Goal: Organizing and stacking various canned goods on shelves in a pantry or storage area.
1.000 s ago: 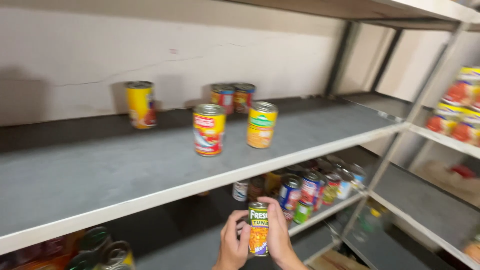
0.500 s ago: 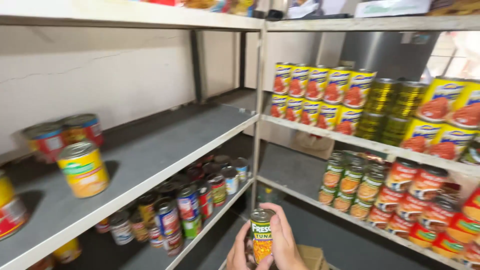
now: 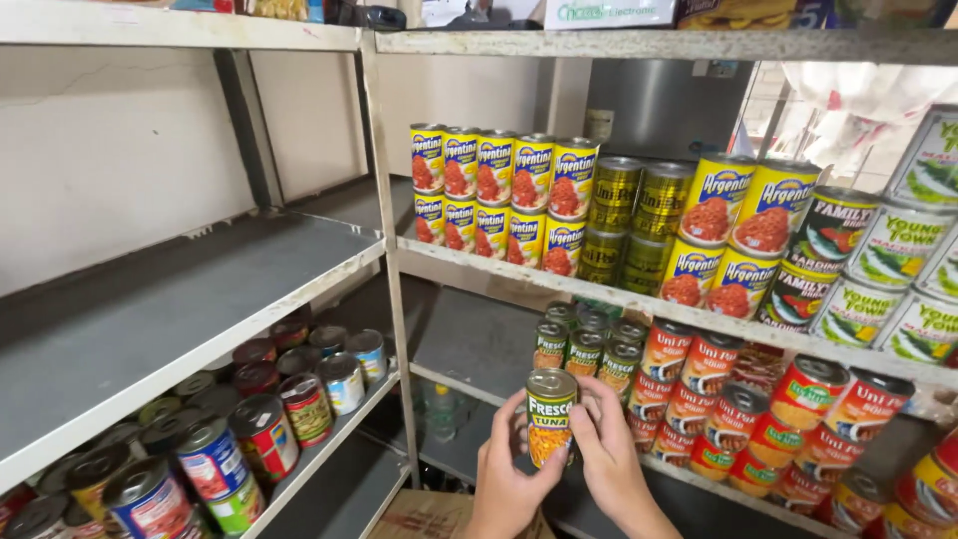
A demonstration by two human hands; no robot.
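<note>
Both hands, left hand point(image 3: 507, 477) and right hand point(image 3: 611, 454), clasp 1 green-and-yellow tuna can point(image 3: 550, 416) upright between them. The view has swung right from the near-empty grey shelf point(image 3: 150, 319) to shelves of stacked cans point(image 3: 689, 374), now just behind it.

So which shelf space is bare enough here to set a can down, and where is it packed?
The grey left middle shelf is bare from the wall to its front edge. Another free strip lies on the lower right shelf, between the upright post and the green-labelled cans. Crowded: the yellow cans above, the red cans, and the lower left cans. Both hands hold a can.
</note>
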